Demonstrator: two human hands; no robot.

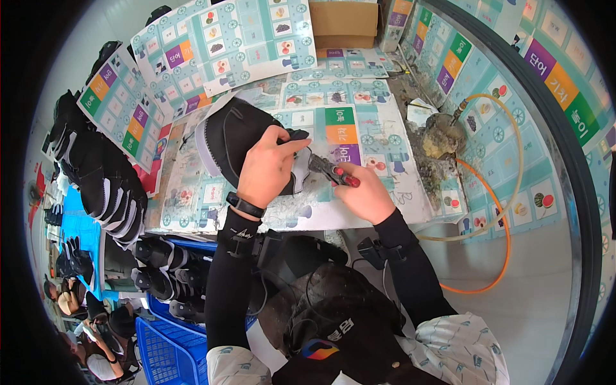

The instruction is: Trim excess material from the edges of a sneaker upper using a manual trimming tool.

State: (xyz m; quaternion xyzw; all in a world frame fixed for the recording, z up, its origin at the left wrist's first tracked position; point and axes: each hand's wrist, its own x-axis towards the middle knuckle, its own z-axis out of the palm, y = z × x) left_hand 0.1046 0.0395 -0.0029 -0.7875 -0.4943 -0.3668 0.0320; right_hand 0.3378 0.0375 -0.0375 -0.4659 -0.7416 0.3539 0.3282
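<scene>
My left hand [267,168], with a black band on its wrist, grips a black shoe upper [232,136]. The shoe piece has a pale grey edge and lies tilted over the table's near half. Closed in my right hand [366,197] is a dark metal hand tool with red parts [328,172]; it resembles pliers, but its exact kind is partly hidden by my fingers. The tool's dark head reaches left to the grey edge of the shoe piece, close beside my left fingertips. I cannot tell whether it bites on the edge.
Printed sheets cover the table [378,213] and stand as panels around it. A crusted lump [444,136] sits at the right, with an orange hose [507,247] and a clear hose nearby. Stacked black shoe uppers [96,167] stand left, above blue crates [168,350]. People sit at lower left.
</scene>
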